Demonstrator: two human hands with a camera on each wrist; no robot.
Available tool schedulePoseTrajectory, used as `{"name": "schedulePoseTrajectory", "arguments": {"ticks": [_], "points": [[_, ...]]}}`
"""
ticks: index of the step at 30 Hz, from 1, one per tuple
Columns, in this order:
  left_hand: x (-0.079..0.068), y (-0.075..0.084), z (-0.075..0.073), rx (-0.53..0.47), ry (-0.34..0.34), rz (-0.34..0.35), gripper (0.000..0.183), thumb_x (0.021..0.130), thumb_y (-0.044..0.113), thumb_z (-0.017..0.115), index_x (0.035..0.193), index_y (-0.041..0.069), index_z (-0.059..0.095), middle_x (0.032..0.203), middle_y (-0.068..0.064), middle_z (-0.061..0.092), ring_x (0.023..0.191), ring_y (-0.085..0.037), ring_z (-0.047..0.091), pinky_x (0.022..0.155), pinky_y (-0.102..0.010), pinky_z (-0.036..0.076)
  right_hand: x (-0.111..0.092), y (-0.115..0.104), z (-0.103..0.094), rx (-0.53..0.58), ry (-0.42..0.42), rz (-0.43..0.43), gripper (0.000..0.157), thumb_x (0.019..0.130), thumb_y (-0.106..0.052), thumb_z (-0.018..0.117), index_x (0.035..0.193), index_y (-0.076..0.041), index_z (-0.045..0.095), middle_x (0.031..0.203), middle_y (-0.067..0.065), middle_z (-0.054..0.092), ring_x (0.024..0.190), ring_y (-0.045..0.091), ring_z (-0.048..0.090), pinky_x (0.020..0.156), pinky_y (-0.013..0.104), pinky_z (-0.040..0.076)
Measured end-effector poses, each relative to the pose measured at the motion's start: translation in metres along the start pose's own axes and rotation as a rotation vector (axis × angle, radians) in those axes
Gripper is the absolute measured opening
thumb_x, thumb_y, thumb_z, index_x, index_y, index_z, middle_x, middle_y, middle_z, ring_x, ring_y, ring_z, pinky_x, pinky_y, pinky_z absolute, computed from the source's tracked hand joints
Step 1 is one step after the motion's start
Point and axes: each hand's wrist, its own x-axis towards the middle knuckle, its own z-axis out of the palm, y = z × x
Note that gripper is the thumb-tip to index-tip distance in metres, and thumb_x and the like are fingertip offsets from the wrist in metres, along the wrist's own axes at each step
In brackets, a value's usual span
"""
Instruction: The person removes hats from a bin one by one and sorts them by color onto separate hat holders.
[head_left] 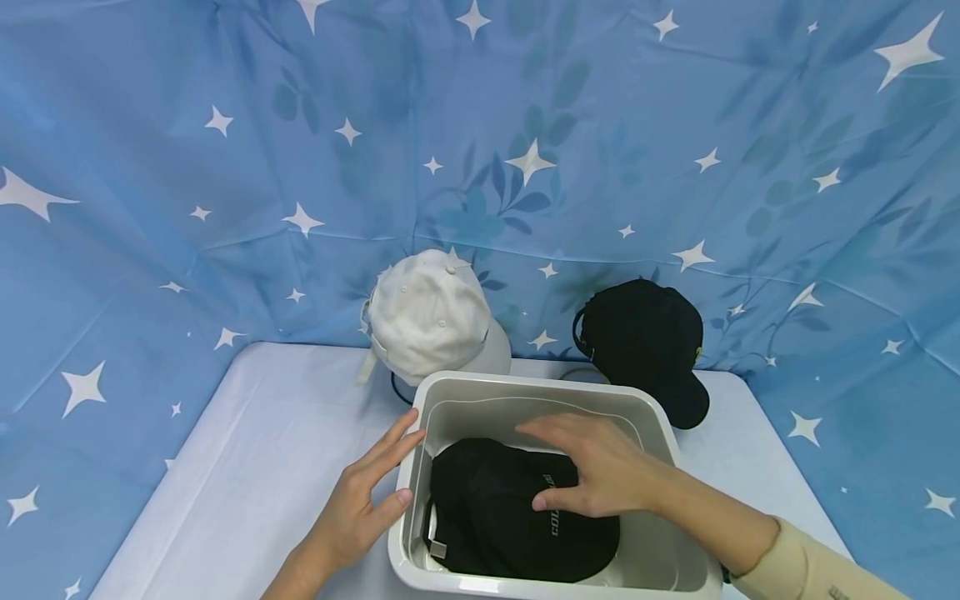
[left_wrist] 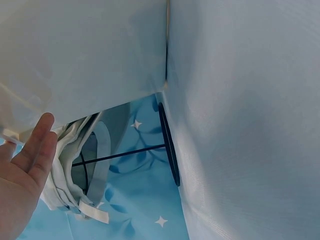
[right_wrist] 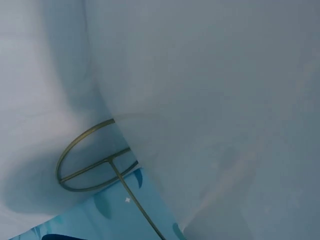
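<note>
A black baseball cap [head_left: 517,517] with pale lettering lies inside a white plastic bin [head_left: 667,433]. My right hand [head_left: 592,467] is over the cap inside the bin, thumb and fingers spread apart, with nothing gripped. Fairly straight fingers of my left hand [head_left: 360,492] rest at the bin's left rim. In the left wrist view that hand [left_wrist: 25,170] shows beside the bin's outer wall [left_wrist: 90,55]. The right wrist view holds no hand, only the bin's outside and a stand.
Behind the bin, a white cap [head_left: 427,317] sits on a black wire stand [left_wrist: 170,145]. At back right, another black cap [head_left: 641,333] tops a brass-coloured wire stand [right_wrist: 82,187]. A white cloth covers the table [head_left: 285,417]; a blue starry curtain [head_left: 480,108] hangs behind.
</note>
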Motion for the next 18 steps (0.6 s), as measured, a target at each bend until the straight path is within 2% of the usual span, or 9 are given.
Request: {"name": "schedulePoseTrajectory", "arguments": {"ticks": [4,9,18], "points": [[0.000,0.000,0.000,0.002,-0.001,0.000,0.066,0.089,0.000,0.061,0.154,0.008,0.053,0.166,-0.016,0.038,0.150,-0.025,0.042,0.117,-0.021,0.033,0.000,0.000,0.004,0.001,-0.014,-0.005,0.077,0.087,-0.065,0.074,0.143,-0.014,0.062,0.136,-0.001,0.068,0.119,0.018,0.068,0.091,0.045,0.059],[0.001,0.000,0.000,0.003,0.001,0.006,0.064,0.089,0.000,0.061,0.152,0.005,0.053,0.166,-0.017,0.038,0.150,-0.026,0.042,0.117,-0.021,0.033,0.000,0.000,0.009,0.006,-0.030,0.008,0.078,0.086,-0.066,0.075,0.143,-0.015,0.062,0.136,-0.002,0.068,0.120,0.018,0.067,0.093,0.045,0.058],[0.001,0.000,0.001,0.012,0.006,0.014,0.063,0.089,0.002,0.061,0.151,0.003,0.054,0.165,-0.017,0.038,0.150,-0.026,0.042,0.118,-0.021,0.033,0.002,-0.004,0.017,0.090,-0.128,0.054,0.074,0.086,-0.062,0.077,0.142,-0.017,0.064,0.137,-0.004,0.067,0.121,0.016,0.066,0.096,0.046,0.057]]}}
